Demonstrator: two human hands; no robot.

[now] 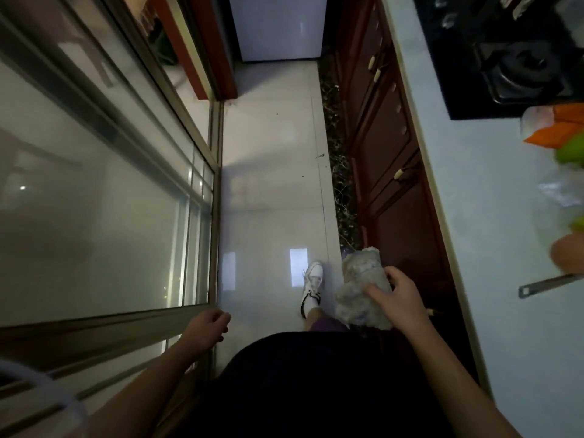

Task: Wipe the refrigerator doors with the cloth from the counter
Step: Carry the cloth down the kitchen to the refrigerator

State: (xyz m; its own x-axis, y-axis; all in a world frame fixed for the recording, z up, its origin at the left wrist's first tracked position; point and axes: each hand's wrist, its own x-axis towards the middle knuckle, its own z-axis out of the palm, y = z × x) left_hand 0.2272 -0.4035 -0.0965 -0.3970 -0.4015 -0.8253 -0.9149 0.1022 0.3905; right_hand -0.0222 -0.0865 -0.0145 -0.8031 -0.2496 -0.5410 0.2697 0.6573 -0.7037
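My right hand (398,297) grips a crumpled grey-white cloth (360,286), held low over the floor beside the dark red base cabinets. My left hand (210,325) hangs empty with loosely curled fingers next to the glass sliding door. The white refrigerator (278,26) stands at the far end of the narrow kitchen, straight ahead; only its lower front shows.
A pale counter (493,197) runs along the right with a black gas hob (518,58), orange and green items (565,134) and a knife (550,283). Red cabinets (388,147) line the right side, the glass sliding door (104,191) the left. My white shoe (313,281) is on the tiled floor.
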